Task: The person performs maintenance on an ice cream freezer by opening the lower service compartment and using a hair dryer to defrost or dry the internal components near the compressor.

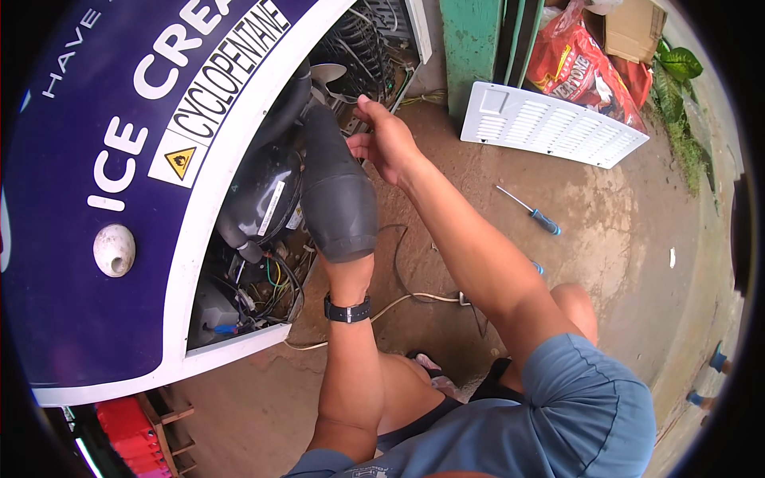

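Observation:
A black handheld blower (341, 195) with a tapered nozzle is in my left hand (349, 275). The blower's body hides the fingers, and a dark watch (347, 309) is on that wrist. Its nozzle reaches into the open compartment of a purple and white freezer (80, 319), toward a fan blade (327, 73) and a dark finned coil (358, 48). Beside the nozzle, my right hand (386, 143) is raised with thumb and fingers apart, holding nothing visible. Left of the blower sits a round black compressor (263, 195), with loose wires (275, 279) below it.
A white louvred panel (558, 123) leans by a green post (470, 60) and a red bag (570, 68). A blue-handled screwdriver (543, 221) lies on the concrete floor (606, 255). A pale cable (390, 303) crosses the floor near my legs. Red items (127, 430) stand at lower left.

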The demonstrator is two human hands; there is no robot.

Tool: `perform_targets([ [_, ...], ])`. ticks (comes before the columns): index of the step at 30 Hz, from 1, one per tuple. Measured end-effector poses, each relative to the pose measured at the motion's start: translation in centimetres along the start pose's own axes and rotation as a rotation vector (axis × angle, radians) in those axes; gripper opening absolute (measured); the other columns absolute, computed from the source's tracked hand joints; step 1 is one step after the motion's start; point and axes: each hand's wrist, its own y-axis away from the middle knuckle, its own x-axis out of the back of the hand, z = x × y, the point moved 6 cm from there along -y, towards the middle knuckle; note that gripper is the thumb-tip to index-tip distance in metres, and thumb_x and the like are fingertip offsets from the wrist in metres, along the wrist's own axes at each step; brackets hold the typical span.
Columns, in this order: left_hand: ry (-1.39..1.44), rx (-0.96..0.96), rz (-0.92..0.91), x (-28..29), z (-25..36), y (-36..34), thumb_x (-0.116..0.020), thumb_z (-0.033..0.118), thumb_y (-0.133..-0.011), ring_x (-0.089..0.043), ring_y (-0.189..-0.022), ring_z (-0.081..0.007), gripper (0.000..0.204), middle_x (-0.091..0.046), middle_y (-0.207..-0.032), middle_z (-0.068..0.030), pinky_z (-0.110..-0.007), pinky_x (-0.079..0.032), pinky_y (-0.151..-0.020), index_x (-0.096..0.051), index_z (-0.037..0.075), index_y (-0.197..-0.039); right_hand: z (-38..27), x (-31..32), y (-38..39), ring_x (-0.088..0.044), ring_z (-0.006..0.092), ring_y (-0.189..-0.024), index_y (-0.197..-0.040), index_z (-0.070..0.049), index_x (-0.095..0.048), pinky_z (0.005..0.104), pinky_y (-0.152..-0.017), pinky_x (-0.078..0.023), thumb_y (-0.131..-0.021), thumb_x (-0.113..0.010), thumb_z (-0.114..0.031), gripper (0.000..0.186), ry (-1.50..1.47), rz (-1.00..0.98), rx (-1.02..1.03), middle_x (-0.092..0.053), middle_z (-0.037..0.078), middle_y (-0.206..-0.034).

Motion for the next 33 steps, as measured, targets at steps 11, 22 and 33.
perform_targets([
  [11,0.004,-0.003,0.003,0.0,-0.3,0.2,-0.075,-0.002,-0.087,-0.054,-0.122,-0.0175,0.064,-0.056,-0.138,-0.0075,-0.032,-0.043,-0.107,-0.046,0.002,-0.144,-1.4,-0.2,-1.3,-0.060,0.0175,-0.060,-0.144,0.005,-0.044,0.0309,-0.057,-0.048,-0.102,-0.043,-0.053,0.072,-0.271,-0.094,0.148,-0.043,0.021,-0.154],
  [22,0.032,-0.018,0.004,0.1,-0.3,-0.2,-0.076,-0.002,-0.087,-0.056,-0.120,-0.0174,0.059,-0.058,-0.135,-0.0074,-0.033,-0.043,-0.106,-0.050,0.002,-0.141,-1.3,3.1,0.5,-0.057,0.0142,-0.058,-0.108,-0.003,-0.065,0.0274,-0.056,-0.047,-0.104,-0.048,-0.036,0.037,0.004,0.110,0.126,-0.069,0.011,-0.106],
  [33,0.022,-0.010,0.021,0.3,0.3,0.2,-0.076,-0.003,-0.086,-0.055,-0.120,-0.0175,0.065,-0.057,-0.136,-0.0083,-0.032,-0.045,-0.105,-0.046,0.001,-0.143,0.2,0.8,-0.4,-0.065,0.0221,-0.071,-0.157,-0.001,-0.020,0.0347,-0.068,-0.053,-0.102,-0.050,-0.050,0.079,-0.064,-0.051,-0.074,-0.023,0.018,-0.163],
])
